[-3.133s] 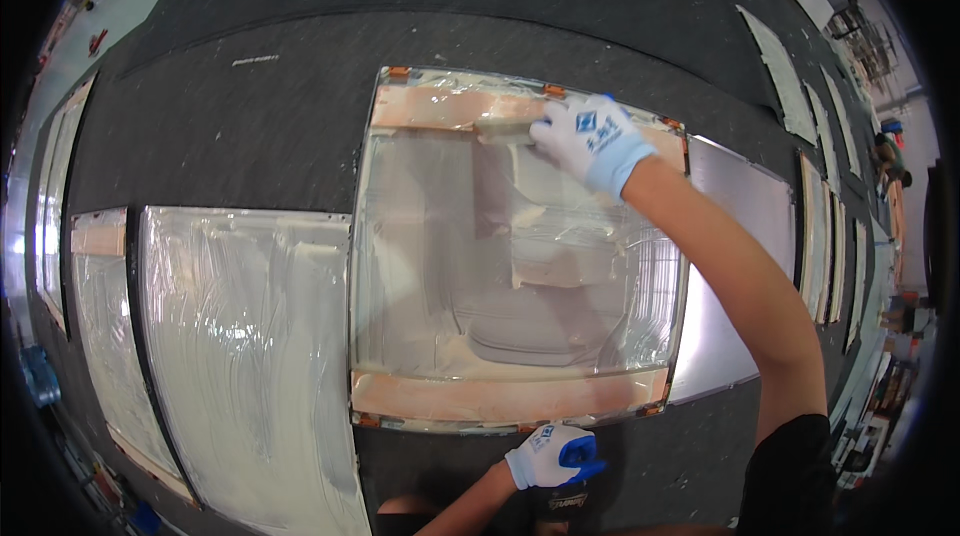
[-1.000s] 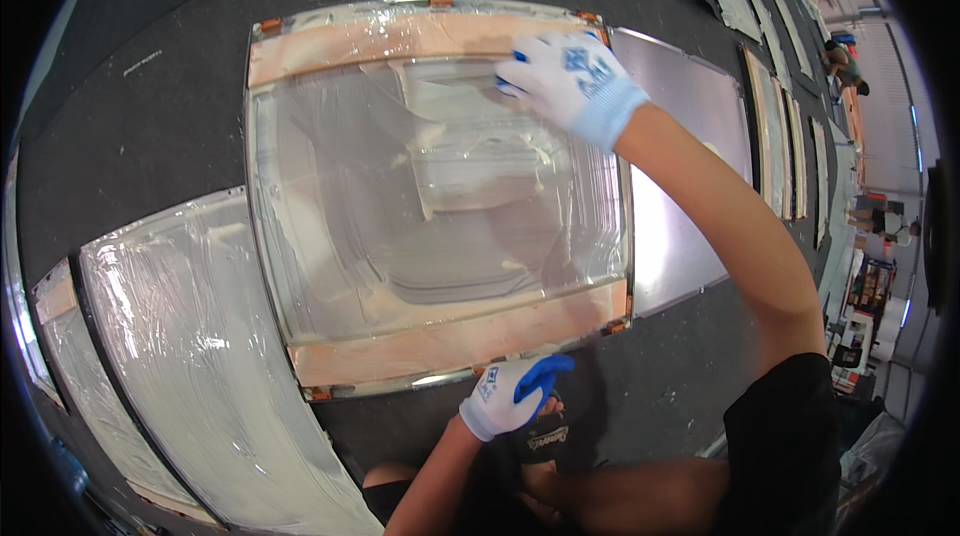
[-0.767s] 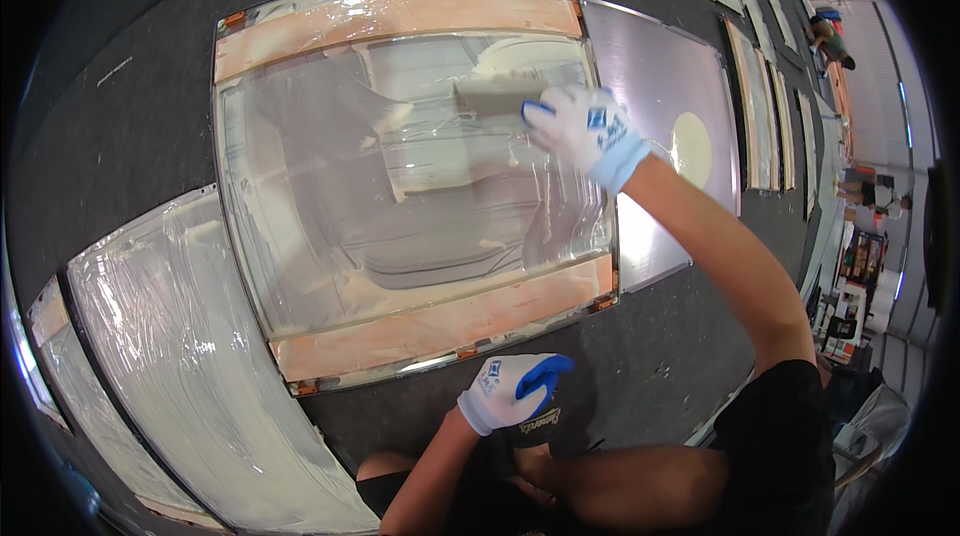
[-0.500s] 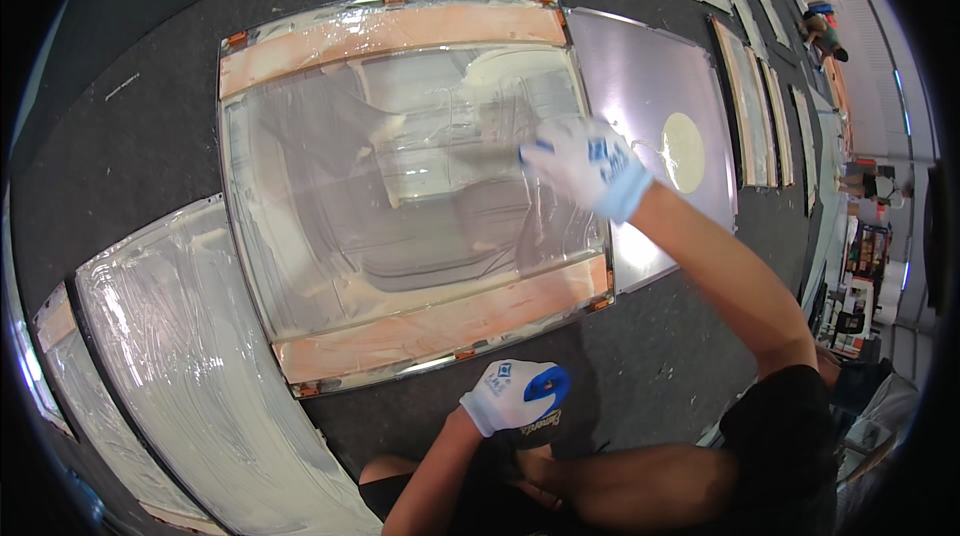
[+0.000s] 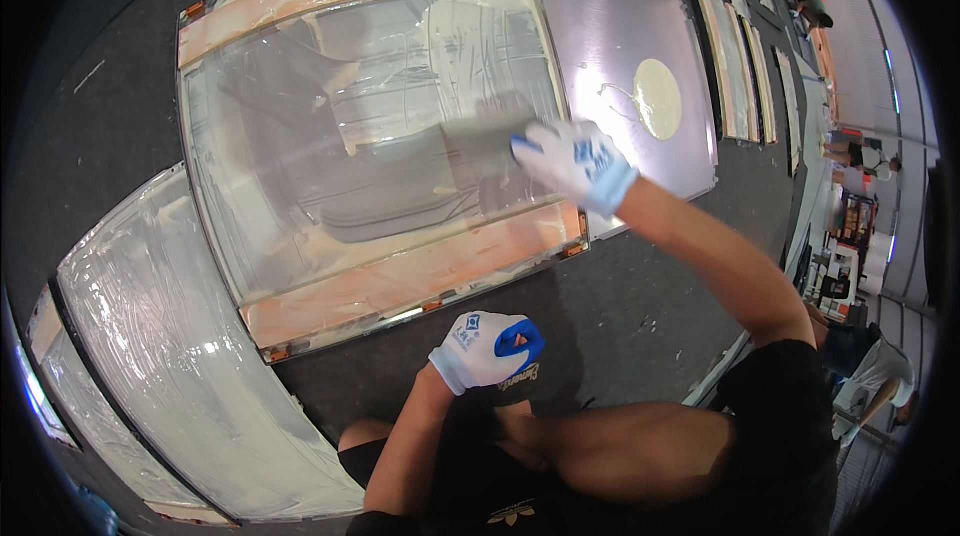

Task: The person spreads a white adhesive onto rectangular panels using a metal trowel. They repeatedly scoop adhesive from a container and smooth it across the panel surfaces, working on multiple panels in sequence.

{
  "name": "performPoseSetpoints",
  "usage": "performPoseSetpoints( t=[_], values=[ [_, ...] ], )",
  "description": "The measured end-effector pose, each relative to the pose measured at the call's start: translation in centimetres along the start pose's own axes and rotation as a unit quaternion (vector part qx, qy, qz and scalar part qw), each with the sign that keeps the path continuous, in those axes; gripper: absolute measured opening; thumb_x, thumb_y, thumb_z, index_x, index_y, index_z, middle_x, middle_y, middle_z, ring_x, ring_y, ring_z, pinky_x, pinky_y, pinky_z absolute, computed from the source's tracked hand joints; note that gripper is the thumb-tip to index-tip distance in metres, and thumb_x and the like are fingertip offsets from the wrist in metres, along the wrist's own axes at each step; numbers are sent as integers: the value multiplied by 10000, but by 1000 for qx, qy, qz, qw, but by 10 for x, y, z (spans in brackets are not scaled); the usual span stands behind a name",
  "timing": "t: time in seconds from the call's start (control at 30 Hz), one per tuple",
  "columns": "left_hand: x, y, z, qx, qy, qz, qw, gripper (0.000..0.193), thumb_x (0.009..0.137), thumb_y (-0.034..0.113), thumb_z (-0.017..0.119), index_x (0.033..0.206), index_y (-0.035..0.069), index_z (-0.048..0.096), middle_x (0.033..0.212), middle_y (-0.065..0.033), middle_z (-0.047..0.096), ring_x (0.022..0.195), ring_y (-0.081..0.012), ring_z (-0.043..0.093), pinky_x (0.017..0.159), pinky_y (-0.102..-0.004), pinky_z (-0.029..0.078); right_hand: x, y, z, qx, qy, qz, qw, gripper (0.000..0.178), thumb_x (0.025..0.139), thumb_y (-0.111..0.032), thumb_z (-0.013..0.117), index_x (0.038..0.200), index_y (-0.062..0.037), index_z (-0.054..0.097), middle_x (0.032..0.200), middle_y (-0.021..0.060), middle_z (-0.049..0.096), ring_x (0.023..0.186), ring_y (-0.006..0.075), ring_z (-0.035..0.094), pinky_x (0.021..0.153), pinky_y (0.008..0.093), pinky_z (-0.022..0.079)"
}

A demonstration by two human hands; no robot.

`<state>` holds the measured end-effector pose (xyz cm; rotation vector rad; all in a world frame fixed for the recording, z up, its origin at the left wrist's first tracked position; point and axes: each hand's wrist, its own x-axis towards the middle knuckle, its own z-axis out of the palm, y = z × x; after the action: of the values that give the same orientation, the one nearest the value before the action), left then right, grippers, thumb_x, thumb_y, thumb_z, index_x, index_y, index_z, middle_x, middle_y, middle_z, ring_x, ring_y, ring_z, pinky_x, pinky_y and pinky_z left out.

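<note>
My right hand [image 5: 578,161], in a white glove with blue fingertips, is over the right side of a large framed panel [image 5: 255,151] coated with wet, cream-coloured paste. It grips a flat, greyish spreader [image 5: 480,136], blurred by motion, which reaches left across the paste. Streaks and ridges mark the coating, and thinner grey patches show through. Pinkish-orange strips [image 5: 420,274] run along the panel's near and far edges. Gloved alike, my left hand [image 5: 490,348] is held in front of my body, its fingers curled into a loose ring with nothing visible in them.
A bare metallic sheet [image 5: 600,46] with a round cream puddle [image 5: 657,101] adjoins the panel on the right. Another coated panel [image 5: 165,306] lies at the left. Several narrow panels [image 5: 722,56] lie at far right on the dark floor [image 5: 640,336]. People [image 5: 870,361] are at the right edge.
The panels sit higher and slightly left in the picture as the view shifts. My right hand and the spreader are a little nearer the panel's front strip. My left hand stays curled.
</note>
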<state>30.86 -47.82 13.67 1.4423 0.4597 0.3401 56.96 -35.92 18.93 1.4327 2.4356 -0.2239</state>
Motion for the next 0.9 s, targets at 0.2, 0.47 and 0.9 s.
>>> performPoseSetpoints(
  t=[0.2, 0.47, 0.9],
  values=[
    [2, 0, 6, 40, -24, 7, 999, 151, 851, 253, 677, 892, 108, 666, 803, -142, 664, 752, -380, 641, 664, -437, 510, -65, -14, 0, 57, 29, 13, 998, 194, 849, -197, 626, 1037, -154, 619, 970, 62, 607, 911, 265, 656, 738, 432, 557],
    [6, 6, 14, -56, -34, -95, 993, 154, 843, 79, 692, 978, 43, 758, 934, -129, 763, 815, -255, 747, 723, -329, 574, -32, 17, 5, 36, -10, 176, 984, 120, 887, -183, 598, 989, -146, 649, 1037, 98, 630, 905, 305, 693, 790, 469, 554],
    [0, 0, 11, 39, -32, -13, 999, 173, 853, 274, 663, 861, 101, 647, 813, -161, 660, 774, -410, 626, 672, -458, 502, -52, -31, -2, 242, 66, 146, 957, 190, 976, -264, 572, 977, -96, 660, 940, 152, 640, 798, 370, 656, 712, 465, 538]
  ],
)
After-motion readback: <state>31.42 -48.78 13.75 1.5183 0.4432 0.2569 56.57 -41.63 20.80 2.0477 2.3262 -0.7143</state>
